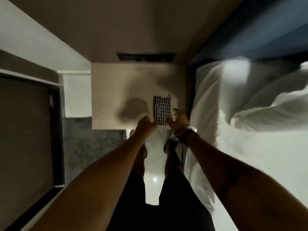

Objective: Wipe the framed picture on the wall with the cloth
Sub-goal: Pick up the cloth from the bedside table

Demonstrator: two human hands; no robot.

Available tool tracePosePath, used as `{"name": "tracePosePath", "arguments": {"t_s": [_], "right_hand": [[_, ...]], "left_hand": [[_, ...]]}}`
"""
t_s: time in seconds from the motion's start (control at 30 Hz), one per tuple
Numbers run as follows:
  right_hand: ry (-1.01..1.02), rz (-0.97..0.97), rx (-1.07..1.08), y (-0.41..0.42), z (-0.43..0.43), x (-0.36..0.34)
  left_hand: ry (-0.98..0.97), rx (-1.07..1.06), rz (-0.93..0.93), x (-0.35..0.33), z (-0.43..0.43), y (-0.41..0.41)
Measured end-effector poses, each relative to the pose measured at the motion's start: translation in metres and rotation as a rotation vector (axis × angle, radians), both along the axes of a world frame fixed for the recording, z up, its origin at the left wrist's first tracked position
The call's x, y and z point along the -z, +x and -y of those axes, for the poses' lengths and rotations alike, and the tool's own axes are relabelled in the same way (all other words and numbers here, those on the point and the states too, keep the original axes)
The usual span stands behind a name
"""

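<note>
The cloth (162, 110) has small dark and white checks. It is folded into a neat, long shape and lies flat on the pale table (108, 90). It sits near the front edge of the table, toward the right side. A few loose threads stick out at its far corner. The picture is blurry, so the weave is hard to see. No framed picture can be made out for sure.

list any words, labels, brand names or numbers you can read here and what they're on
None: no readable text in this frame.
Checked cloth: only a woven check pattern, no label visible.
Wristwatch by the right hand: face blurred, nothing legible.
Dark frame on the wall: seen edge-on, nothing legible.
</note>
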State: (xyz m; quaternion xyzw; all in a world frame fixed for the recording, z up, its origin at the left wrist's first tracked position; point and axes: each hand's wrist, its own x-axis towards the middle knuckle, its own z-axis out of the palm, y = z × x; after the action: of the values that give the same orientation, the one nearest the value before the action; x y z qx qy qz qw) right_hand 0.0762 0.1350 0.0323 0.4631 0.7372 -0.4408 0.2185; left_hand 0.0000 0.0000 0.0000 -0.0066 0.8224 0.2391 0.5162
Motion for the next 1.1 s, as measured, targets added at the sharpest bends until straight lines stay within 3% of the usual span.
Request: {"name": "tracePosePath", "arguments": {"t_s": [0.2,0.4,0.53,0.73,0.93,1.1], "right_hand": [[-0.122,0.204,0.088,-0.022,-0.026,0.116],[-0.077,0.128,0.259,-0.035,-0.027,0.183],[-0.095,0.072,0.340,-0.034,-0.029,0.197],[-0.406,0.121,0.324,-0.034,-0.043,0.155],[-0.556,-0.003,0.326,-0.049,-0.061,0.081],[-0.833,-0.168,0.451,-0.059,-0.075,-0.002]], "left_hand": [[0.090,-0.203,-0.012,0.092,-0.034,-0.016],[0.148,-0.325,-0.064,0.144,-0.064,-0.030],[0.136,-0.386,0.039,0.155,-0.069,-0.029],[0.290,-0.410,0.288,0.122,-0.058,-0.028],[0.405,-0.463,0.449,0.050,-0.056,-0.048],[0.548,-0.490,0.458,-0.041,-0.071,-0.084]]}}
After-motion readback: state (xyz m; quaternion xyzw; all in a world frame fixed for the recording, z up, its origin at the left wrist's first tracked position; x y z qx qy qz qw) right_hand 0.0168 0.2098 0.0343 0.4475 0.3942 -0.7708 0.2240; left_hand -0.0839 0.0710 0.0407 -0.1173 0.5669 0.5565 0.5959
